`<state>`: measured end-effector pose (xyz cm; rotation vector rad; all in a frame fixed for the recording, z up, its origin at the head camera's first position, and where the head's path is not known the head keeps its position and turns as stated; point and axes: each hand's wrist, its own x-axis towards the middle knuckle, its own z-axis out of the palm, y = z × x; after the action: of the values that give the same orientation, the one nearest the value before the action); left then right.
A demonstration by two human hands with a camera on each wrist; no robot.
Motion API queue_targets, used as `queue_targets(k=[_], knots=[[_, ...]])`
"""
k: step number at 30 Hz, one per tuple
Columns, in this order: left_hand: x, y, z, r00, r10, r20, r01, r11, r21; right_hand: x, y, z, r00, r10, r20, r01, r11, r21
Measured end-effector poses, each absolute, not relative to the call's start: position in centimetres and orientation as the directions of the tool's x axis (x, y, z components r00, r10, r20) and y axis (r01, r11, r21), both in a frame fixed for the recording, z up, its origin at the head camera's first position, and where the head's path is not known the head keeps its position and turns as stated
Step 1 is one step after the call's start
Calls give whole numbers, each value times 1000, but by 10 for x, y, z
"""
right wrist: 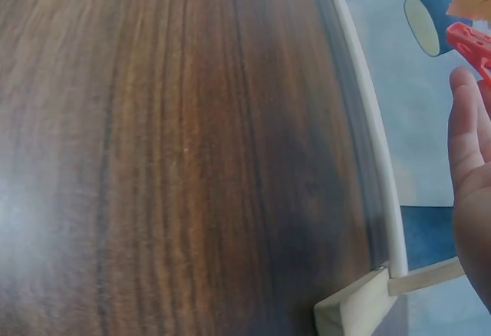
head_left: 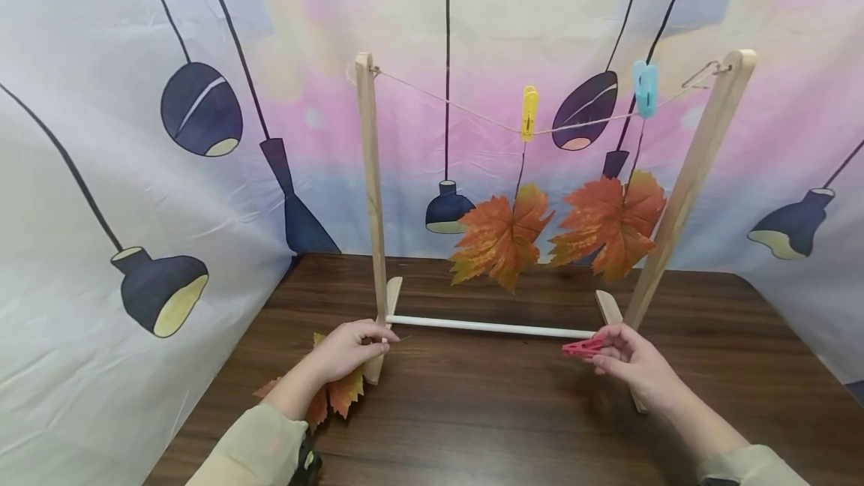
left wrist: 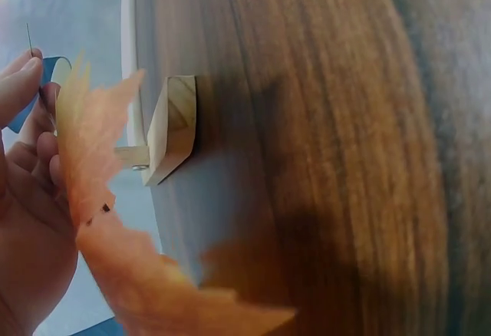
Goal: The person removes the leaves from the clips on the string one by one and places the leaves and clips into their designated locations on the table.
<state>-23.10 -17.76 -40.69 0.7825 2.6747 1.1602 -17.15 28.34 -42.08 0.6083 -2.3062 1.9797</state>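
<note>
My left hand (head_left: pixel 351 352) pinches the thin stem of an orange and yellow artificial maple leaf (left wrist: pixel 115 236) between thumb and fingers. The stem's tip pokes out past the fingertips, and the leaf hangs below the hand, partly hidden by the wrist in the head view. On the other side, my right hand (head_left: pixel 628 358) holds a red clothespin (head_left: pixel 582 349) by one end, its other end pointing left. Between and beyond the hands stands a wooden frame (head_left: pixel 373 171) with a string (head_left: pixel 452 105) across its top. A yellow clothespin (head_left: pixel 529 112) and a blue clothespin (head_left: pixel 646 88) each hold a leaf stem there.
Two orange maple leaves, the left one (head_left: pixel 502 238) and the right one (head_left: pixel 614 223), hang from the string. A white rod (head_left: pixel 486 327) joins the frame's uprights low down, above the dark wooden table (head_left: pixel 472 411). Behind it hangs a cloth backdrop (head_left: pixel 405 13) printed with lamps.
</note>
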Motion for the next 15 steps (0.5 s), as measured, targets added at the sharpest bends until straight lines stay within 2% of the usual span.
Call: queue_targets(k=[15], knots=[[-229,-177,-414,-840,540,49,417,586,695,-169,284,-433,-907,-310,285,-311,38,-950]])
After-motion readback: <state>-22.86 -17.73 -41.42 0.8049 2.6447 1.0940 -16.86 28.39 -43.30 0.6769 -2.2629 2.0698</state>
